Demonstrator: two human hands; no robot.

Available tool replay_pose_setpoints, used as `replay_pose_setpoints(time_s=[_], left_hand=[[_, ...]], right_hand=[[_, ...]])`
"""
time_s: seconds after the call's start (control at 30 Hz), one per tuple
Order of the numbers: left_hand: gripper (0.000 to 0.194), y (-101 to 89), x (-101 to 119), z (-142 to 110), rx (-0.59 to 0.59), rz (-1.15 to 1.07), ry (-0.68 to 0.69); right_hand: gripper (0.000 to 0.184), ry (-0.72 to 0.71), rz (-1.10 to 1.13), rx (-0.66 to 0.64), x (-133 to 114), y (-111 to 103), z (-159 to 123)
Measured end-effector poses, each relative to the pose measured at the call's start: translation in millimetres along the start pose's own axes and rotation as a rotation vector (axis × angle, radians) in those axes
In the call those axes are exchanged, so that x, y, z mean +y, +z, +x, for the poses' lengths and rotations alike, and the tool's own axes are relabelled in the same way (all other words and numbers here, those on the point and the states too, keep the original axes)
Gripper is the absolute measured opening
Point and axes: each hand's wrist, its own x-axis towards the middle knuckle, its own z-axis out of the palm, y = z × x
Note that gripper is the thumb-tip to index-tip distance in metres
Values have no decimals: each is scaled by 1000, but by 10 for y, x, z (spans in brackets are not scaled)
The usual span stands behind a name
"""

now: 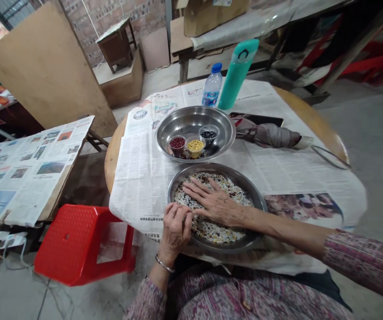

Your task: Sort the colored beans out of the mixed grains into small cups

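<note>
Right hand (216, 203) spread, left hand (175, 230) bunched on mixed beans (211, 233), with a steel bowl (194, 120) of cups (195, 147) beyond.

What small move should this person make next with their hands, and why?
Probably lift the left hand off the mixed grains toward the small bowls of red, yellow and black grains. Its bunched fingers sit on the mix, perhaps holding some, while the right hand lies flat in the steel pan.
</note>
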Motion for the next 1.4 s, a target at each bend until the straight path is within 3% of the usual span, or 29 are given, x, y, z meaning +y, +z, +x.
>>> replay_pose_setpoints(time_s=[0.13,0.27,0.37,0.53,0.67,0.77,0.97,1.4], left_hand=[[22,0,-1,-25,-6,8,20],[24,-1,3,-37,-26,4,-3],[24,-5,3,-36,-28,-7,-17],[23,-7,1,-33,-32,-16,-18],[18,1,4,-42,-14,-38,-48],[16,0,7,-45,-19,-49,-57],[16,-15,23,-29,-25,-55,-51],[20,-10,24,-10,8,-60,-38]], right_hand=[[64,5,-57,15,-4,54,-29],[62,125,-93,36,-1,-1,26],[56,145,-47,72,13,-176,109],[28,139,199,195,181,-576,421],[27,324,224,259,551,-821,915],[28,500,159,137,826,-889,1285],[32,584,48,-139,1022,-785,1623],[40,597,34,-253,945,-763,1774]])
